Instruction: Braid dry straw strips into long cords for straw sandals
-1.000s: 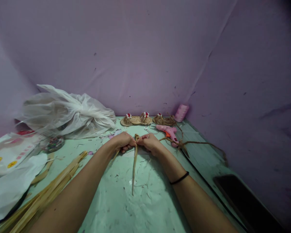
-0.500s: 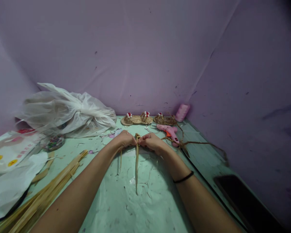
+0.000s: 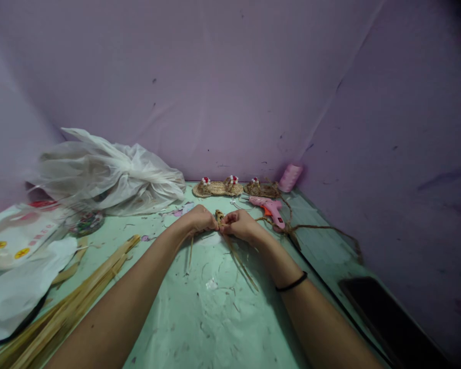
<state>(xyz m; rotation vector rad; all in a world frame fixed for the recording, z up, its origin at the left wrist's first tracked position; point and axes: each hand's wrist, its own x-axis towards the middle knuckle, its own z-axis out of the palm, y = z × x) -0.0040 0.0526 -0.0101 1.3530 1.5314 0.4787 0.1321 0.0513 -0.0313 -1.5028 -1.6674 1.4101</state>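
My left hand [image 3: 203,219] and my right hand [image 3: 237,224] meet over the middle of the table, fingertips pinched close together. Between them a small braid of dried plant strips [image 3: 219,215] sticks up, partly hidden by the fingers. My left fingers pinch it from the left side. A loose strip [image 3: 241,261] hangs from under my right fingers and slants down to the right. Below my left hand a thinner strip [image 3: 191,251] hangs down.
Long dried strips [image 3: 80,297] lie at the left, near a knotted plastic bag [image 3: 130,177] and a round container [image 3: 85,223]. Small woven sandals [image 3: 218,188], a pink glue gun [image 3: 269,209], a thread spool [image 3: 291,178] and brown cord [image 3: 322,227] sit behind; a dark phone-like slab [image 3: 384,312] is right.
The loose strip that hung straight down between my hands now slants to the right under my right fingers. My hands have barely moved.
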